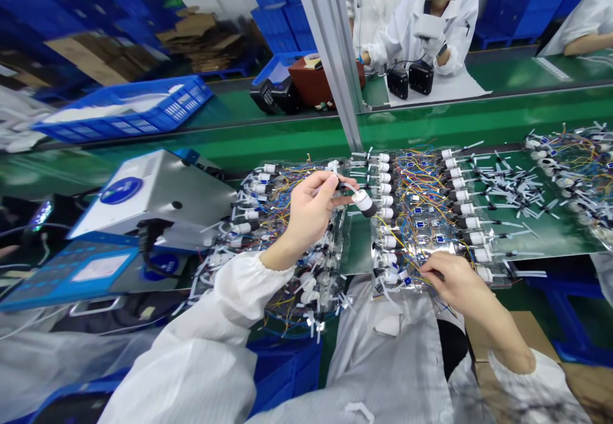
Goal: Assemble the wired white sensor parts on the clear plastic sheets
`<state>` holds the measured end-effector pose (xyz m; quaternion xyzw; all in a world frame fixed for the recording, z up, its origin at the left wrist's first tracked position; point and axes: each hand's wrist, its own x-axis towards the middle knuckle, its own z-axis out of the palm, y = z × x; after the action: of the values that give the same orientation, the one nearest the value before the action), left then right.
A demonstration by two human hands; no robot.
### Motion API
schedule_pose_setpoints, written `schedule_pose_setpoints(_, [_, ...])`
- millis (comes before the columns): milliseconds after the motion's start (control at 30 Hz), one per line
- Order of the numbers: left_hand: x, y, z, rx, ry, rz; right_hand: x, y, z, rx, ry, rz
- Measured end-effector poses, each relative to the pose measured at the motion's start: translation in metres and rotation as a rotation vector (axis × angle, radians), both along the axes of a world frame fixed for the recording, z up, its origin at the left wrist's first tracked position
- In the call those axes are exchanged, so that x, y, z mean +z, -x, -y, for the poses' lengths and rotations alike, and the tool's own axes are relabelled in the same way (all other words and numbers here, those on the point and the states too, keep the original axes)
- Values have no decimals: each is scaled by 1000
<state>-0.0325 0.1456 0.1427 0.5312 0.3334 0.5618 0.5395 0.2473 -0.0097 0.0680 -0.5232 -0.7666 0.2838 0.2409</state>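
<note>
Left hand pinching, right hand likewise

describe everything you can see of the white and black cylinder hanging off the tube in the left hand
The cylinder is small and looks plastic: a smooth white body with a black end. It tilts, black end toward the picture's lower right, appearing in front of the green bench. A pale, bent tube joins its white end, pinched by the left hand. Thin yellowish wires trail from the black end toward the right hand. Any markings are too small to read.
</note>
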Motion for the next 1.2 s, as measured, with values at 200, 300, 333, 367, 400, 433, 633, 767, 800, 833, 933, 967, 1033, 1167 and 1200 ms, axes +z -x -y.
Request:
schedule_pose_setpoints(200, [2, -3, 2, -51, 44, -45, 16, -3, -7, -83, 54, -67])
schedule_pose_setpoints(300, [-2, -5, 4, -53, 58, -43, 27, -11, -14, -167, 147, -116])
schedule_pose_setpoints(333, [-4, -5, 4, -54, 62, -40, 29, -14, -17, -174, 187, -107])
schedule_pose_setpoints(367, [-5, -6, 5, -55, 65, -38, 31, -17, -20, -167, 209, -78])
schedule_pose_setpoints(400, [-7, -6, 6, -55, 69, -36, 33, -19, -23, -146, 203, -32])
schedule_pose_setpoints(433, [-8, -6, 7, -54, 71, -32, 34, -21, -26, -112, 174, 26])
schedule_pose_setpoints(633, [-19, -6, 12, -48, 64, 5, 42, -21, -41, 68, 68, 29])
schedule_pose_setpoints(767, [-22, -4, 12, -56, 49, 32, 50, -26, -52, 89, 353, -313])
schedule_pose_setpoints(800, [-23, -4, 12, -53, 46, 36, 51, -28, -55, 75, 434, -404])
schedule_pose_setpoints(833, [-23, -4, 11, -47, 42, 38, 50, -30, -58, 48, 496, -468])
schedule_pose_setpoints(933, [-24, -4, 11, -21, 30, 39, 42, -28, -65, -32, 516, -405])
schedule_pose_setpoints(967, [-24, -4, 11, -12, 27, 38, 38, -26, -66, -23, 483, -322])
schedule_pose_setpoints(1033, [-25, -4, 11, -1, 20, 41, 30, -19, -67, 54, 397, -154])
schedule_pose_setpoints(1167, [-25, -3, 11, -7, -2, 81, 21, -8, -64, 102, 191, 44])
schedule_pose_setpoints(1200, [-25, -2, 11, 5, -11, 97, 20, -7, -64, 86, 173, 54])
